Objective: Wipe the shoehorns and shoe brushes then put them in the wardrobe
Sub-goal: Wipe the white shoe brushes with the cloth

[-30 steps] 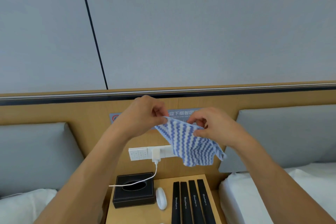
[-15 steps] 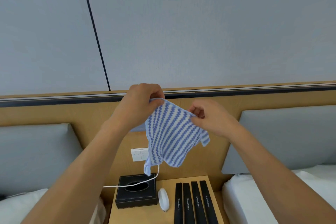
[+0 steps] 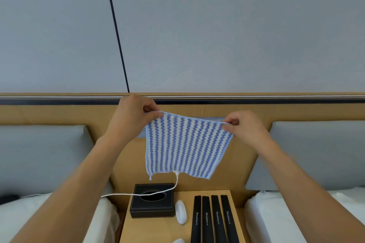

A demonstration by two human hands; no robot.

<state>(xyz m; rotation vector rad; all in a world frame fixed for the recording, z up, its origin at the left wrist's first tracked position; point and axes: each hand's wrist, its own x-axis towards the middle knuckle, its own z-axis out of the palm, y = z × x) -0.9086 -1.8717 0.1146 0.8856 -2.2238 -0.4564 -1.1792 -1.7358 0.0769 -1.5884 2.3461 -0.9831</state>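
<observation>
Both hands are pinching the top corners of a blue-and-white zigzag striped cloth (image 3: 185,144), left hand (image 3: 134,118) and right hand (image 3: 243,128) holding it spread flat in the air. Below, four black shoehorns (image 3: 213,221) and a white shoe brush (image 3: 180,212) are lying on the wooden worktop (image 3: 150,231), beside a black tissue box (image 3: 152,203).

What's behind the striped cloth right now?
The cloth, held by left hand and right hand, covers the wooden headboard panel. Only a white cable emerges below; its plug and socket are hidden.
</observation>
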